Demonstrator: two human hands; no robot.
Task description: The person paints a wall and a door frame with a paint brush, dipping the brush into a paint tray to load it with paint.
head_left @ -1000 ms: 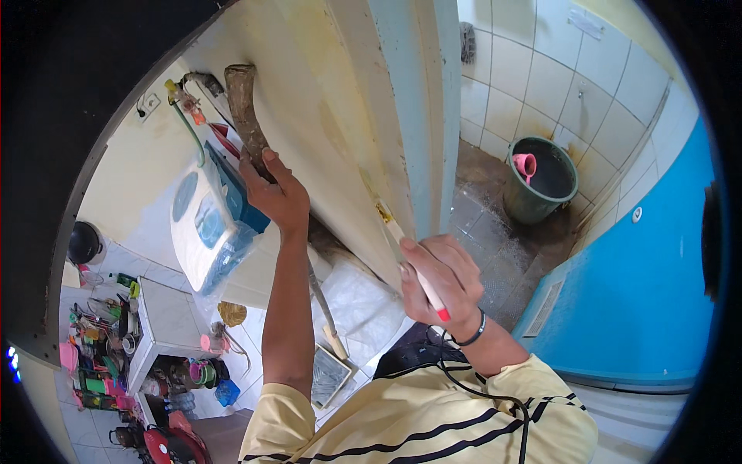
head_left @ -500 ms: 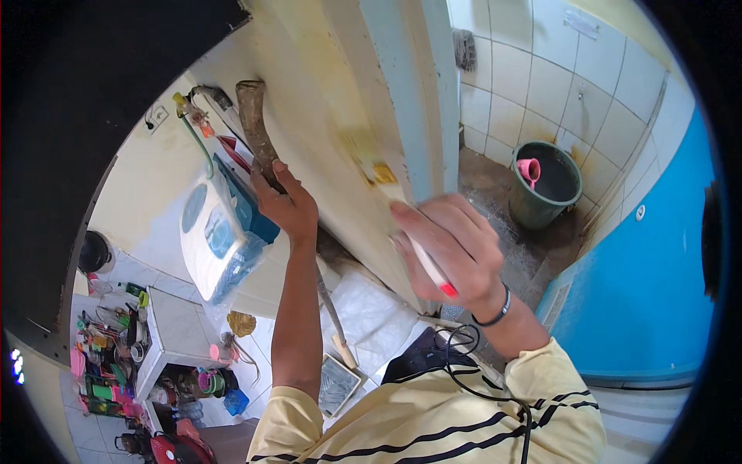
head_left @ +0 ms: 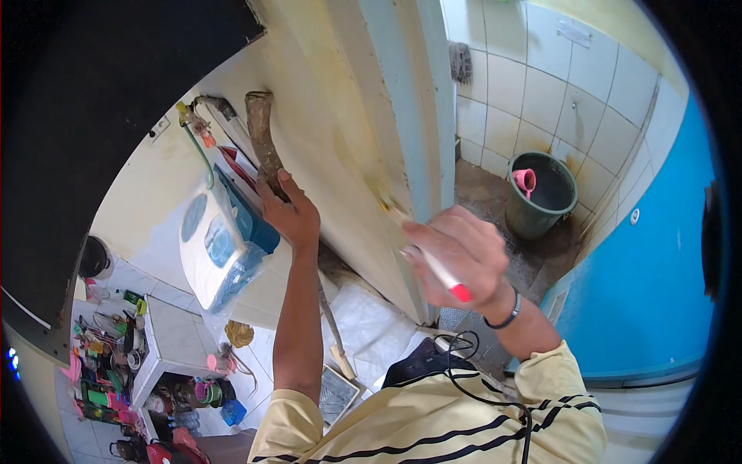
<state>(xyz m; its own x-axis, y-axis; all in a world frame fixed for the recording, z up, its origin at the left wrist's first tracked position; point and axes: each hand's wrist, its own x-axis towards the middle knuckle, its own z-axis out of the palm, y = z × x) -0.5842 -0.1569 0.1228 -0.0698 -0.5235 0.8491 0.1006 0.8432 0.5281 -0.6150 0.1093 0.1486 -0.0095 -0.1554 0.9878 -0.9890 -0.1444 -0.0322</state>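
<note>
My right hand is closed around a paintbrush with a white handle and a red end. The brush's bristles, smeared by motion, are at the cream wall close to its corner edge, where a yellowish wet patch shows. Higher up and to the left, my left hand has its fingers wrapped round a thick, curved brown stick beside the same wall. The stick's lower part is hidden behind that hand.
A white-and-blue washing machine stands at left. A paint tray and plastic sheet lie on the floor. Kitchenware surrounds a low white-tiled counter. Right, beyond the corner, are a green bucket with a pink dipper and a blue door.
My right hand and the paintbrush have moved a little right and down along the wall. The left hand keeps its hold on the stick; the view has shifted slightly.
</note>
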